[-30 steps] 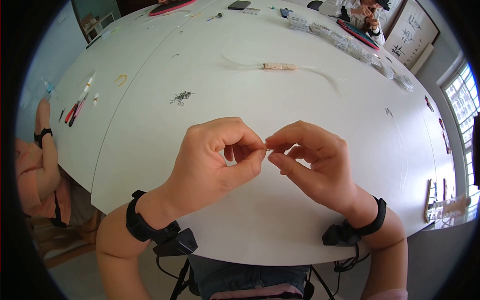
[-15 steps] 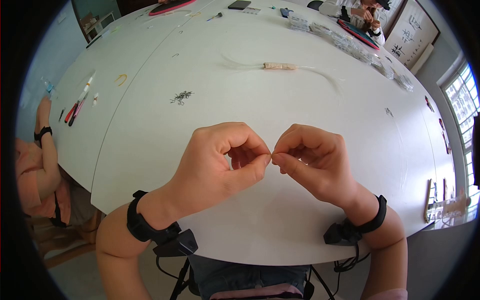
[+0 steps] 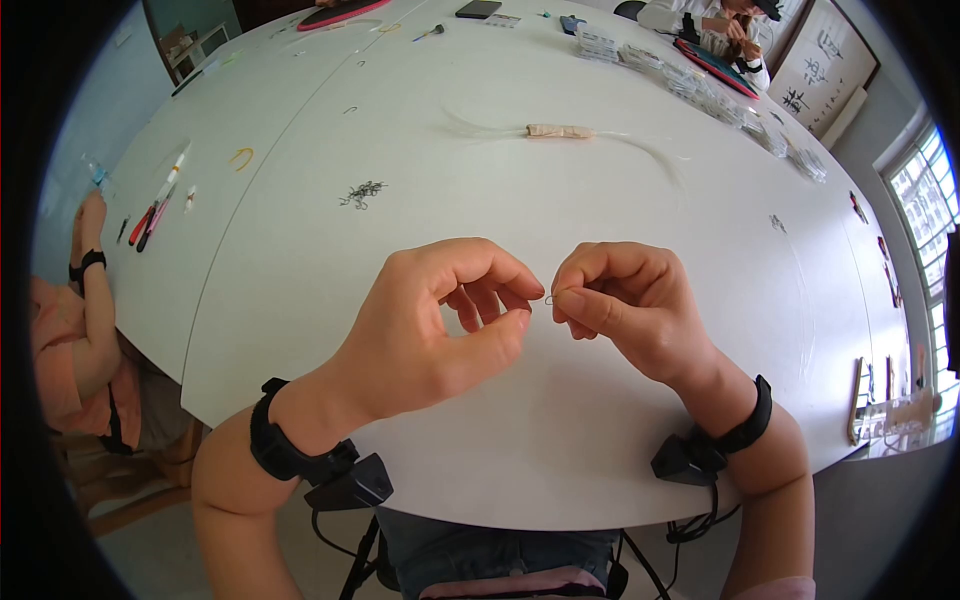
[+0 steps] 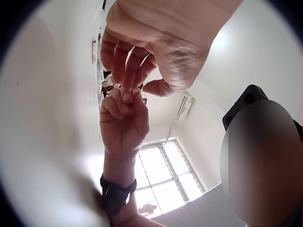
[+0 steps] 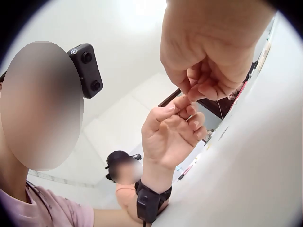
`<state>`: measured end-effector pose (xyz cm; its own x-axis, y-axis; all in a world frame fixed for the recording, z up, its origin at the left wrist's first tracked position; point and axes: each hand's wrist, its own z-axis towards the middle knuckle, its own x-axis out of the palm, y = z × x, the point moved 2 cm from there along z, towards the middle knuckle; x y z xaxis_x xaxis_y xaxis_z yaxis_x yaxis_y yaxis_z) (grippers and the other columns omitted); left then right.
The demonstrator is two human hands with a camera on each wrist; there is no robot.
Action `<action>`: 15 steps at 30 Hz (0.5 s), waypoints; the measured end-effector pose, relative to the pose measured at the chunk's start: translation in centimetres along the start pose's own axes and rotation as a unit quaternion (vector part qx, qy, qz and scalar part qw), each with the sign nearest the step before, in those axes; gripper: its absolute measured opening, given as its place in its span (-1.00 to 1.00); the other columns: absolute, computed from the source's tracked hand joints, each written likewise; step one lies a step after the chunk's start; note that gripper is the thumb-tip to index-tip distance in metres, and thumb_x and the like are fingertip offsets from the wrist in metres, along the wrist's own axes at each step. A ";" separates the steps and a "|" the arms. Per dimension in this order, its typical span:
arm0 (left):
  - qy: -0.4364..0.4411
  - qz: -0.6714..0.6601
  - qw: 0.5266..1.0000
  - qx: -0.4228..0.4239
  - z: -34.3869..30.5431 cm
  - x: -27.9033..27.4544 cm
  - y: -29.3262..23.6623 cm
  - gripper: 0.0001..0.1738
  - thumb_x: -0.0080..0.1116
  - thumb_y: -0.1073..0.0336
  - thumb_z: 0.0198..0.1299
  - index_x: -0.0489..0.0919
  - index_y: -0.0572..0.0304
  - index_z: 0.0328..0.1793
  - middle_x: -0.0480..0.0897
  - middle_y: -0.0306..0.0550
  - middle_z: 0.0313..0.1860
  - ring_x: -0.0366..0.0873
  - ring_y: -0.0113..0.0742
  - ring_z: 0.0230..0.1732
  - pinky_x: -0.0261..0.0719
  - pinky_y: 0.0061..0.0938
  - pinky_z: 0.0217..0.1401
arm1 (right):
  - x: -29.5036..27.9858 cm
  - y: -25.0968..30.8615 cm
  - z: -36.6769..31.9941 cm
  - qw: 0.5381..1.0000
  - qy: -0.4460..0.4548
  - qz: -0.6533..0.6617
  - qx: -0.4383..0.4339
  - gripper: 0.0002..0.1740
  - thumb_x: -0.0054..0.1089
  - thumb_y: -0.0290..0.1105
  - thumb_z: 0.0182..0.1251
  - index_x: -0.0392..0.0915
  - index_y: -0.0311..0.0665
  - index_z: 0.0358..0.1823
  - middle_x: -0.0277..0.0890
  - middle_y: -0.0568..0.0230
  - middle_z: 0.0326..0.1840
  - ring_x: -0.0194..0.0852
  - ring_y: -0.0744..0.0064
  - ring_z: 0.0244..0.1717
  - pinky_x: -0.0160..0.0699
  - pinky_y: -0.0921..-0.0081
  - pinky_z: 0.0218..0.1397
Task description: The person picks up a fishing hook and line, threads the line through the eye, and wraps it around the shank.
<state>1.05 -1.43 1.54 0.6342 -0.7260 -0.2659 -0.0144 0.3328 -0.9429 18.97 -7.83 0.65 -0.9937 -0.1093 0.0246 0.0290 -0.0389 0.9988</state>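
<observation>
My right hand (image 3: 630, 310) pinches a tiny fish hook (image 3: 549, 300) between thumb and forefinger, its curved end sticking out to the left. A thin pale line (image 5: 220, 109) hangs below those fingers in the right wrist view. Opposite it, my left hand (image 3: 440, 310) has its thumb and forefinger apart, the forefinger's tip right at the hook and the other fingers loosely bent. Both hands are above the white table (image 3: 480, 450). Beyond the left hand lies a small pile of dark hooks (image 3: 362, 195).
A wrapped bundle of clear line (image 3: 560, 131) lies farther back. Red-handled pliers (image 3: 142, 228) and a yellow loop (image 3: 241, 158) lie at left. Clear packets (image 3: 700, 95) run along the right, near another person (image 3: 715, 25). One more person (image 3: 75, 340) sits at left.
The two hands' fingertips met half a second ago and are now slightly apart. The left thumb has parted from its forefinger, and the hook's bend now shows at the right fingertips.
</observation>
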 end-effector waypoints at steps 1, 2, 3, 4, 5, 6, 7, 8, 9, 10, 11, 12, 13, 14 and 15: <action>-0.004 0.013 1.000 -0.004 0.0 0.0 0.0 -0.81 0.08 0.50 0.01 0.55 0.36 -0.20 0.59 -0.12 -0.30 0.51 -0.47 -0.29 0.46 -0.56 -0.17 | 0.0 0.0 0.0 1.000 0.000 0.000 0.000 -0.89 0.16 -0.46 0.24 0.54 -0.38 -0.35 0.52 0.35 -0.45 0.42 0.67 -0.44 0.43 0.71 -0.36; -0.005 0.013 1.000 -0.004 0.0 0.1 -0.1 -0.81 0.08 0.50 0.01 0.55 0.36 -0.20 0.59 -0.12 -0.30 0.51 -0.47 -0.29 0.46 -0.56 -0.17 | 0.0 0.1 0.0 1.000 0.002 -0.002 0.003 -0.89 0.16 -0.46 0.24 0.54 -0.38 -0.35 0.52 0.35 -0.45 0.42 0.68 -0.44 0.43 0.71 -0.36; -0.008 0.019 1.000 -0.003 0.0 0.1 -0.1 -0.83 0.09 0.51 0.02 0.56 0.35 -0.22 0.60 -0.14 -0.31 0.51 -0.48 -0.30 0.45 -0.57 -0.18 | 0.1 0.1 0.0 1.000 0.004 -0.003 0.006 -0.89 0.16 -0.47 0.24 0.54 -0.38 -0.35 0.51 0.35 -0.45 0.42 0.68 -0.44 0.43 0.71 -0.36; -0.011 0.026 1.000 -0.001 0.0 0.1 -0.1 -0.84 0.10 0.51 0.02 0.56 0.35 -0.23 0.60 -0.16 -0.33 0.51 -0.50 -0.31 0.44 -0.59 -0.20 | 0.1 0.1 0.0 1.000 0.005 -0.003 0.005 -0.89 0.16 -0.47 0.24 0.54 -0.38 -0.35 0.51 0.35 -0.45 0.42 0.68 -0.44 0.43 0.71 -0.36; -0.012 0.026 1.000 -0.001 0.0 0.2 -0.1 -0.84 0.10 0.51 0.02 0.56 0.35 -0.23 0.60 -0.16 -0.33 0.51 -0.50 -0.31 0.44 -0.59 -0.20 | 0.1 0.1 0.0 1.000 0.004 -0.003 0.003 -0.90 0.15 -0.47 0.24 0.54 -0.39 -0.36 0.51 0.35 -0.46 0.42 0.68 -0.44 0.42 0.71 -0.36; -0.008 0.028 1.000 -0.004 0.0 0.3 0.0 -0.86 0.12 0.49 0.04 0.57 0.33 -0.25 0.61 -0.18 -0.35 0.50 -0.51 -0.32 0.44 -0.60 -0.21 | 0.2 0.0 0.0 1.000 0.004 -0.003 0.000 -0.90 0.15 -0.48 0.24 0.54 -0.39 -0.36 0.51 0.35 -0.46 0.42 0.68 -0.44 0.42 0.72 -0.36; -0.005 0.030 1.000 -0.007 0.0 0.4 0.1 -0.88 0.14 0.48 0.05 0.58 0.32 -0.26 0.61 -0.20 -0.37 0.50 -0.53 -0.33 0.43 -0.62 -0.23 | 0.2 0.0 0.0 1.000 0.005 -0.003 -0.001 -0.90 0.15 -0.48 0.24 0.54 -0.39 -0.36 0.51 0.35 -0.46 0.42 0.68 -0.44 0.42 0.72 -0.36; -0.005 0.030 1.000 -0.007 0.0 0.5 0.0 -0.88 0.14 0.48 0.05 0.58 0.32 -0.26 0.61 -0.20 -0.37 0.50 -0.53 -0.33 0.43 -0.62 -0.23 | 0.1 -0.1 0.0 1.000 0.003 -0.007 -0.002 -0.90 0.14 -0.48 0.24 0.53 -0.39 -0.36 0.51 0.35 -0.46 0.41 0.68 -0.44 0.42 0.72 -0.36; -0.004 0.021 1.000 -0.014 0.0 0.6 0.1 -0.90 0.15 0.46 0.07 0.58 0.32 -0.28 0.61 -0.21 -0.39 0.49 -0.54 -0.35 0.43 -0.63 -0.24 | 0.1 -0.2 0.0 1.000 0.002 -0.011 -0.004 -0.90 0.14 -0.49 0.24 0.53 -0.40 -0.36 0.51 0.35 -0.46 0.41 0.69 -0.44 0.41 0.72 -0.37; -0.003 0.013 1.000 -0.021 0.0 0.6 0.1 -0.92 0.16 0.45 0.08 0.58 0.31 -0.29 0.61 -0.21 -0.40 0.49 -0.55 -0.37 0.43 -0.64 -0.26 | 0.1 -0.2 0.0 1.000 0.003 -0.011 -0.004 -0.90 0.14 -0.49 0.24 0.53 -0.40 -0.36 0.51 0.35 -0.46 0.41 0.69 -0.44 0.41 0.72 -0.37; -0.005 0.013 1.000 -0.021 0.0 0.6 0.1 -0.92 0.16 0.45 0.08 0.58 0.31 -0.29 0.61 -0.21 -0.40 0.49 -0.55 -0.37 0.43 -0.64 -0.26 | 0.1 -0.2 0.0 1.000 0.003 -0.014 -0.005 -0.90 0.14 -0.49 0.24 0.53 -0.40 -0.36 0.50 0.36 -0.46 0.41 0.69 -0.44 0.41 0.72 -0.37; -0.006 0.010 1.000 -0.022 0.1 0.6 0.2 -0.92 0.17 0.44 0.09 0.59 0.30 -0.30 0.61 -0.22 -0.41 0.48 -0.55 -0.37 0.42 -0.64 -0.27 | 0.1 -0.2 0.1 1.000 0.003 -0.017 -0.006 -0.90 0.13 -0.49 0.24 0.53 -0.40 -0.36 0.50 0.36 -0.47 0.41 0.69 -0.44 0.41 0.72 -0.37; -0.009 0.007 1.000 -0.023 0.0 0.6 0.2 -0.92 0.17 0.43 0.10 0.59 0.30 -0.31 0.61 -0.22 -0.41 0.48 -0.56 -0.38 0.42 -0.64 -0.28 | 0.1 -0.2 0.1 1.000 0.004 -0.017 -0.007 -0.90 0.13 -0.49 0.24 0.53 -0.40 -0.36 0.50 0.36 -0.47 0.41 0.69 -0.44 0.41 0.72 -0.37; -0.010 0.008 1.000 -0.023 0.0 0.6 0.2 -0.92 0.17 0.43 0.10 0.59 0.30 -0.31 0.61 -0.22 -0.41 0.48 -0.56 -0.38 0.42 -0.64 -0.28 | 0.1 -0.2 0.1 1.000 0.008 -0.023 -0.007 -0.91 0.13 -0.49 0.24 0.53 -0.40 -0.36 0.49 0.37 -0.47 0.41 0.69 -0.43 0.41 0.72 -0.37; -0.016 0.006 1.000 -0.024 0.0 0.6 0.2 -0.92 0.17 0.43 0.10 0.59 0.30 -0.31 0.60 -0.23 -0.42 0.47 -0.56 -0.39 0.42 -0.64 -0.29 | 0.1 -0.1 0.1 0.999 0.011 -0.030 -0.007 -0.91 0.13 -0.50 0.24 0.52 -0.40 -0.36 0.49 0.37 -0.46 0.40 0.70 -0.42 0.40 0.72 -0.36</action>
<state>1.44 -1.82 1.22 0.6579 -0.7022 -0.2721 -0.0591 0.3122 -0.9482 18.83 -7.77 0.51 -0.9910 -0.1291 -0.0356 -0.0280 -0.0597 0.9978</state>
